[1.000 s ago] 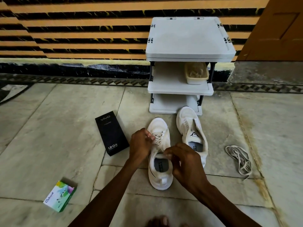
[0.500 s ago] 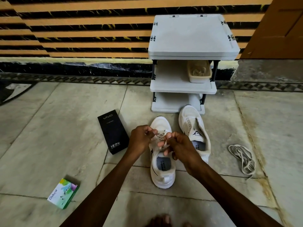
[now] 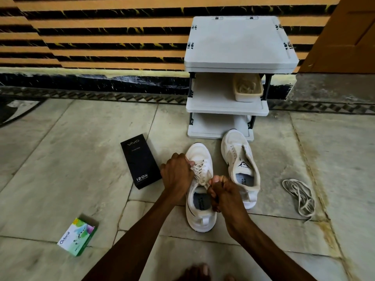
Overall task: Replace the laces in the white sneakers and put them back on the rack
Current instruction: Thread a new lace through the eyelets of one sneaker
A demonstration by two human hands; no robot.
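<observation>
Now drawn back slightly toward the tongue, pinching the lace (image 3: 200, 175) in right hand (image 3: 224, 192); gripping its other side in left hand (image 3: 177, 173); probably tightening near sneaker (image 3: 199, 219), on floor before rack (image 3: 241, 47).

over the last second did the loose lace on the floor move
No. The loose lace lies where it was, right of the far sneaker, just beyond the same floor seam.

we're seeing sneakers (image 3: 199, 220) white, black side streaks | threaded lace (image 3: 199, 171) cream | loose lace (image 3: 299, 195) off-white | rack (image 3: 239, 43) pale grey, black posts | tub (image 3: 247, 96) beige | wall (image 3: 101, 27) orange-and-black stripes | phone box (image 3: 140, 161) black, white print | small box (image 3: 78, 237) green-white | floor (image 3: 60, 159) pale greenish stone
</observation>
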